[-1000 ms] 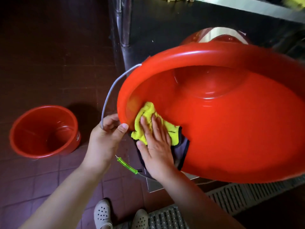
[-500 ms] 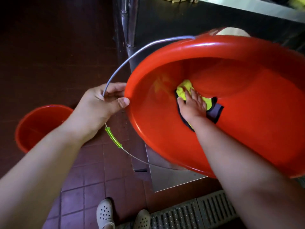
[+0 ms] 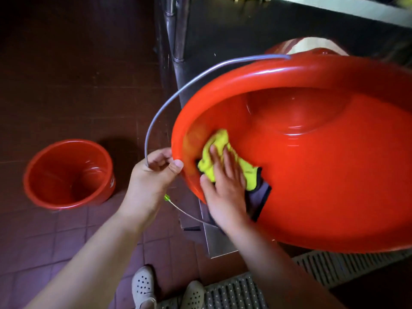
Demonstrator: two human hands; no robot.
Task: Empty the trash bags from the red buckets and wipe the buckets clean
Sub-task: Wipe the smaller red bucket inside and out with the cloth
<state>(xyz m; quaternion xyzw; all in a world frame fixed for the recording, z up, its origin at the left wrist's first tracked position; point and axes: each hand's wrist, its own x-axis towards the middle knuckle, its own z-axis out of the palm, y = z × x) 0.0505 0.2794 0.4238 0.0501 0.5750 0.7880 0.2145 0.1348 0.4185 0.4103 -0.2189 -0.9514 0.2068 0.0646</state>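
A big red bucket (image 3: 323,175) is tilted toward me, its mouth open to the camera. My left hand (image 3: 153,175) grips its rim and wire handle (image 3: 178,90) at the left edge. Inside, near the rim, my right hand (image 3: 225,188) presses a yellow and grey cloth (image 3: 219,160) flat against the inner wall with straight fingers. A second red bucket (image 3: 66,175) stands upright on the floor to the left, with nothing visible in it.
A steel table leg (image 3: 176,30) and dark cabinet front rise behind the bucket. Another red container (image 3: 283,46) with something pale on it peeks out behind the rim. A metal floor grate (image 3: 240,291) runs by my white shoes (image 3: 142,284). Brown floor tiles lie all round.
My right hand slid the cloth from deeper in the bucket back toward the near rim. My left hand and the handle dropped lower, and the bucket tilted a little.
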